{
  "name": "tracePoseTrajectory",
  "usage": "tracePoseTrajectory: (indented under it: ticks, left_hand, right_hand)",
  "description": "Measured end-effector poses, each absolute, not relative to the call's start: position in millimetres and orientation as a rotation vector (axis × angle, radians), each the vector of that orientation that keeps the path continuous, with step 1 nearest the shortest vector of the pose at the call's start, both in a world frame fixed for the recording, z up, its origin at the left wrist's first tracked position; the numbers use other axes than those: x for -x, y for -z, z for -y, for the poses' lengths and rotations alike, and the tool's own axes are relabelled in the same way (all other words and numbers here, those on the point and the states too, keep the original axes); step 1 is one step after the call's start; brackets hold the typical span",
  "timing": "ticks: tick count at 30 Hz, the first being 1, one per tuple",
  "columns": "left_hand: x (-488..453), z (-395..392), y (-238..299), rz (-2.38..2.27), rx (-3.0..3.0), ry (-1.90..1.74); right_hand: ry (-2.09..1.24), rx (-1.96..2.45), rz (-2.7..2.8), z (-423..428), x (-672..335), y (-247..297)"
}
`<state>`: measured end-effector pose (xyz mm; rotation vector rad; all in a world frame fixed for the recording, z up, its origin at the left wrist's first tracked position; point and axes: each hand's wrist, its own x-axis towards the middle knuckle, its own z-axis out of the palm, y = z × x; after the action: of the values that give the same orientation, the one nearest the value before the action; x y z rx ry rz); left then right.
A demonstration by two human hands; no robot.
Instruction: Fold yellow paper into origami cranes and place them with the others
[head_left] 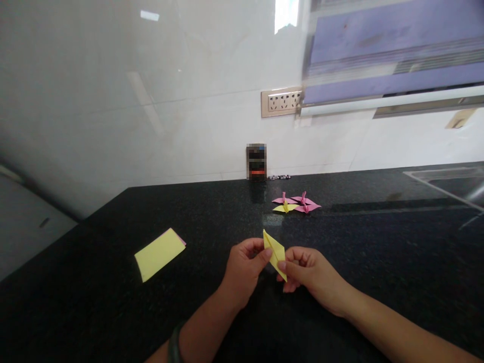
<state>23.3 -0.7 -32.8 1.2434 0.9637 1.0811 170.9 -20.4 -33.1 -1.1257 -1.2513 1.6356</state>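
Two bare hands of yours meet over the dark counter (212,214), well forward of its back edge, pinching one yellow folded paper (276,252) between them. Your left hand (244,264) comes up on a forearm slanting inward; its thumb lies flat on the paper's near face, around mid-height, and its index finger bends in behind the left side. That pinch is narrow, with no gap beyond the paper's thickness. Your right hand (312,272) reaches in from the right on a long diagonal forearm, thumb pressed near the lower right edge, fingers curled loosely beneath and behind; its grip is closed on the same sheet. The paper is a slim diamond, tilted, one point up to the left and one down to the right. A dark band (174,345) circles your left wrist. Toward the counter's left edge lies a yellow paper stack (161,255), pink showing at one corner. Nearer the back edge, three pink cranes (307,207) and a yellow crane (286,207) sit clustered.
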Motion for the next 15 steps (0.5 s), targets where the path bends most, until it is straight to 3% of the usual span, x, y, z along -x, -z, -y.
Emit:
tracePoseTrajectory:
  ticks: [7,15]
  left_hand:
    - [-21.7,1.1,32.6,-1.013,-1.276,-0.983]
    - [-24.7,4.9,35.8,-1.072,-1.386,-0.869]
  right_hand:
    - [-1.632,1.136,1.330,21.8,-169.0,35.0]
    - [-1.296,1.198,1.361,15.3,-175.8,30.4]
